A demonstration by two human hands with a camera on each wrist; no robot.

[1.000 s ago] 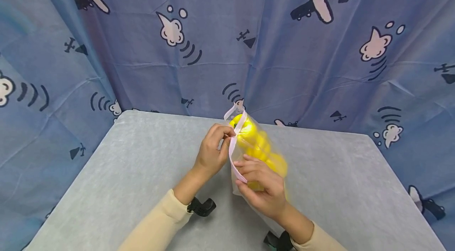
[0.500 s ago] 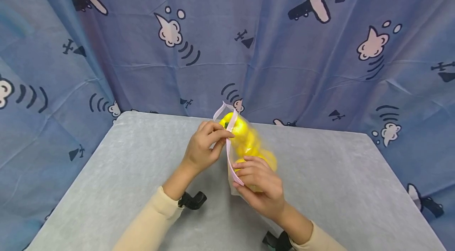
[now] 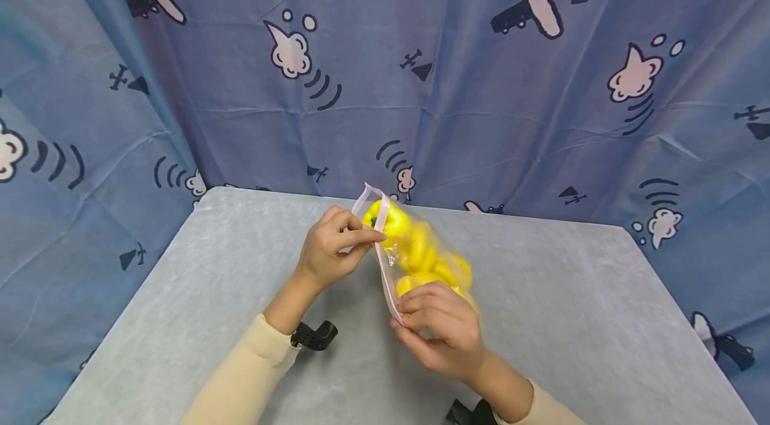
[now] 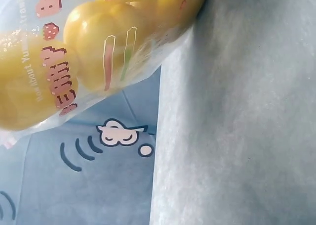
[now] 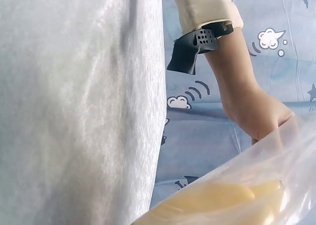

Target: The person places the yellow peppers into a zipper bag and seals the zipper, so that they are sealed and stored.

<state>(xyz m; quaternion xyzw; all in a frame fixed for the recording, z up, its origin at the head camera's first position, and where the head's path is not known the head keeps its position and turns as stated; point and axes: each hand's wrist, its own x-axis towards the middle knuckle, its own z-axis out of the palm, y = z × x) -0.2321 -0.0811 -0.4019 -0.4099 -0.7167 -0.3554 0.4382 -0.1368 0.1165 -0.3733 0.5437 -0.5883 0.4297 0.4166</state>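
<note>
Several yellow bell peppers [image 3: 419, 250] fill a clear plastic zip bag [image 3: 392, 256] with a pink strip along its mouth. My left hand [image 3: 333, 250] pinches the pink strip [image 3: 385, 278] near its middle between thumb and fingers. At the strip's near end, my right hand [image 3: 444, 330] holds the bag's corner, with fingers curled over the side. Past the left hand, the far end of the mouth gapes slightly. The left wrist view shows red lettering [image 4: 61, 81] on the bag. In the right wrist view, my left hand [image 5: 259, 113] is partly behind the bag's film.
A grey cloth-covered table [image 3: 577, 318] lies under the hands, its far edge against a blue curtain [image 3: 361, 77] printed with planes and clouds. Black wrist mounts [image 3: 315, 335] sit at both sleeves.
My left hand has moved left and slightly down, drawing the bag's mouth with it. The right hand has dropped a little towards me, and the pink strip now looks straighter.
</note>
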